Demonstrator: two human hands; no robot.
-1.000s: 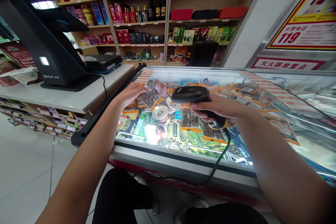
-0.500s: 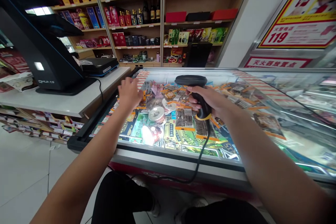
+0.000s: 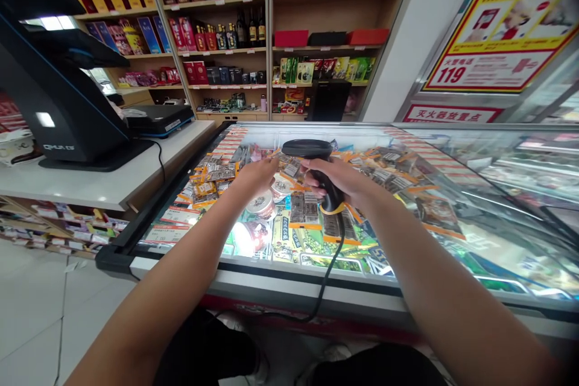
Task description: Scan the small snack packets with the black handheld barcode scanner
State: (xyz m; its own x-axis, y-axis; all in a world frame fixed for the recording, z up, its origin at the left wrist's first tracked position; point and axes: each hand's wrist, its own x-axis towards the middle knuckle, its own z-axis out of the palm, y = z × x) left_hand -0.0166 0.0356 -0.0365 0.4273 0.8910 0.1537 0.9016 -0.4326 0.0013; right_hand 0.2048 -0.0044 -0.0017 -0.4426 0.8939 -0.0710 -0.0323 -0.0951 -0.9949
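In the right grip [image 3: 342, 175], a black scanner [image 3: 332, 191], head just above

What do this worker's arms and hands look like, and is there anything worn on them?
They are ordinary human limbs. The left hand and right hand are ungloved, with no rings discernible. The left forearm and right forearm are bare: no sleeve, watch or bracelet shows, and I see no clear markings.
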